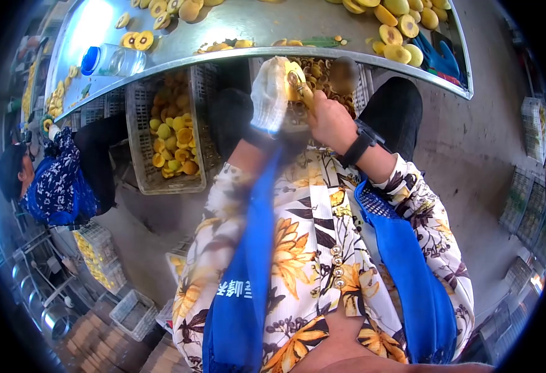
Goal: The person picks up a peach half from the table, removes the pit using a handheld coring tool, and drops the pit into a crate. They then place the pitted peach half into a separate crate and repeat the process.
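Note:
My left hand [269, 93], in a white knit glove, is closed around a yellow peach half [293, 69] just in front of the metal table's edge. Bare and wearing a black wristwatch, my right hand [334, 122] grips a pitting tool [305, 96] with a narrow handle. The tool's loop-shaped tip is at the cut face of the peach half. Below my hands is a crate [364, 87] of brown pits and scraps, partly hidden by my arms.
Halved peaches [403, 28] lie on the metal table [266, 28]. A blue-capped clear bottle [125, 61] and blue gloves [437, 57] rest there too. Left of my legs stands a crate [172, 186] of peach pieces. Another person [52, 177] sits at the far left.

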Demonstrator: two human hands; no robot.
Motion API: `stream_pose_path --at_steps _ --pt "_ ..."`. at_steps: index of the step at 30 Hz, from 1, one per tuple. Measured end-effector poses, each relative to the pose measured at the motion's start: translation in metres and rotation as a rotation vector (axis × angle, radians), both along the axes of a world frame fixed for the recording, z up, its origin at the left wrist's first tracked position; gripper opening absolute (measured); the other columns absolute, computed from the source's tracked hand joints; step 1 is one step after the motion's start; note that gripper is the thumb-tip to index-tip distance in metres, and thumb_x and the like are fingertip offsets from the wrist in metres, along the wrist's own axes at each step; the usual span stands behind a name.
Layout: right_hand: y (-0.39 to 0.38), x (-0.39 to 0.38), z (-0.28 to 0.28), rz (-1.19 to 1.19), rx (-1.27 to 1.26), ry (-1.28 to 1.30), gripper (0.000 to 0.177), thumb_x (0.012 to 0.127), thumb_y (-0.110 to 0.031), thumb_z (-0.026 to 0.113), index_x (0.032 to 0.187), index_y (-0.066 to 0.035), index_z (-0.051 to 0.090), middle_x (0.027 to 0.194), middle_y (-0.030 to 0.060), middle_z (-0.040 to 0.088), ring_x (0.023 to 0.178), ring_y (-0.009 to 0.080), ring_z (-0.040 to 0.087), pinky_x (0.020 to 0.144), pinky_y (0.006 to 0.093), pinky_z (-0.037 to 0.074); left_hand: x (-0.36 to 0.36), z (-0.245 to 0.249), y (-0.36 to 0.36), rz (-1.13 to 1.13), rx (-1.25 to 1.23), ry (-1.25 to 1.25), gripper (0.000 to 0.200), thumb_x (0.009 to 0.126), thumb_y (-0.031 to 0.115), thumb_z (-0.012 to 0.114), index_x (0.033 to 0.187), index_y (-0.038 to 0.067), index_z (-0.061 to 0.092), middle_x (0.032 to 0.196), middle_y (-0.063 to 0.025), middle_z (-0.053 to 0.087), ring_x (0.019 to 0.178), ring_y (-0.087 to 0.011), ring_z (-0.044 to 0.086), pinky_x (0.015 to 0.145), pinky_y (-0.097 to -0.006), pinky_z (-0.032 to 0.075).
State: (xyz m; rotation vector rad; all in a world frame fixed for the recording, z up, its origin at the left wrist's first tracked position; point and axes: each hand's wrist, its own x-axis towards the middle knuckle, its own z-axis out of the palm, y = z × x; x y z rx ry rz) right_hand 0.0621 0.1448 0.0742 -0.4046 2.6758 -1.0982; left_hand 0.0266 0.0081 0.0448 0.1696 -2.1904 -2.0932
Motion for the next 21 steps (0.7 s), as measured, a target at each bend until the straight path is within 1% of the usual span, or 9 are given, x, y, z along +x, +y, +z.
stream_pose_path --at_steps 3,4,7,8,11,12,15,19,21 --pt "0.001 0.001 0.003 0.050 0.000 0.004 0.019 0.078 -0.008 0.053 0.084 0.005 0.041 0.068 0.0282 0.056 0.070 0.0446 0.057 0.063 0.0502 0.045 -0.006 0.005 -0.015 -0.194 0.220 -0.147 0.044 0.097 0.036 0.038 0.100 -0.002 0.058 0.091 -0.0094 0.061 0.082 -0.0146 0.058 0.075 -0.0271 0.047" --pt "0.002 0.001 0.003 0.067 -0.009 0.004 0.019 0.078 -0.008 0.053 0.084 0.005 0.041 0.068 0.0283 0.057 0.071 0.0448 0.057 0.063 0.0500 0.045 -0.011 0.003 -0.021 -0.251 0.211 -0.184 0.042 0.096 0.036 0.038 0.099 -0.002 0.058 0.088 -0.0094 0.061 0.079 -0.0143 0.058 0.073 -0.0267 0.047" --pt "0.001 -0.001 0.004 0.088 -0.028 -0.009 0.019 0.078 -0.009 0.053 0.084 0.006 0.042 0.070 0.0288 0.057 0.072 0.0453 0.057 0.064 0.0495 0.045 -0.019 -0.008 -0.034 -0.336 0.327 -0.314 0.043 0.097 0.036 0.037 0.097 -0.001 0.058 0.086 -0.0089 0.061 0.078 -0.0142 0.059 0.072 -0.0272 0.048" --pt "-0.001 -0.003 0.007 0.073 -0.031 -0.023 0.019 0.078 -0.009 0.053 0.084 0.006 0.042 0.071 0.0291 0.057 0.072 0.0454 0.057 0.065 0.0493 0.045 -0.014 0.000 -0.027 -0.264 0.380 -0.290 0.043 0.096 0.038 0.038 0.096 0.000 0.058 0.087 -0.0088 0.060 0.078 -0.0137 0.058 0.073 -0.0275 0.048" --pt "-0.004 -0.008 0.024 0.042 -0.028 -0.115 0.020 0.078 -0.010 0.054 0.085 0.006 0.044 0.073 0.0298 0.057 0.075 0.0457 0.057 0.066 0.0486 0.045 -0.007 0.001 -0.005 -0.032 0.288 -0.121 0.044 0.097 0.037 0.036 0.098 -0.001 0.058 0.090 -0.0092 0.060 0.080 -0.0139 0.058 0.074 -0.0273 0.048" --pt "-0.003 -0.009 0.028 0.035 -0.022 -0.153 0.021 0.079 -0.010 0.055 0.085 0.006 0.044 0.074 0.0300 0.057 0.076 0.0457 0.057 0.067 0.0484 0.045 -0.002 0.007 -0.002 0.002 0.174 -0.087 0.038 0.098 0.030 0.036 0.102 -0.002 0.057 0.095 -0.0098 0.060 0.084 -0.0146 0.057 0.076 -0.0277 0.047" --pt "0.002 -0.006 0.025 0.038 -0.068 -0.161 0.022 0.078 -0.011 0.056 0.086 0.007 0.045 0.076 0.0302 0.057 0.078 0.0455 0.057 0.068 0.0474 0.046 0.006 -0.007 0.001 0.046 -0.161 0.175 0.032 0.097 0.023 0.038 0.105 -0.002 0.056 0.096 -0.0100 0.060 0.087 -0.0155 0.057 0.078 -0.0285 0.047" --pt "0.004 -0.003 0.018 0.051 -0.039 -0.170 0.021 0.077 -0.009 0.055 0.087 0.006 0.045 0.076 0.0298 0.057 0.076 0.0453 0.057 0.068 0.0475 0.046 0.008 -0.009 0.003 0.031 -0.202 0.183 0.031 0.097 0.023 0.040 0.100 -0.002 0.057 0.095 -0.0103 0.060 0.086 -0.0166 0.058 0.078 -0.0286 0.048" --pt "0.006 0.001 0.017 0.051 -0.064 -0.158 0.020 0.077 -0.008 0.054 0.087 0.006 0.045 0.076 0.0294 0.058 0.076 0.0450 0.057 0.068 0.0476 0.046 0.000 -0.013 -0.004 -0.071 0.050 -0.013 0.033 0.096 0.026 0.041 0.098 -0.002 0.058 0.091 -0.0107 0.061 0.081 -0.0170 0.059 0.074 -0.0280 0.048"
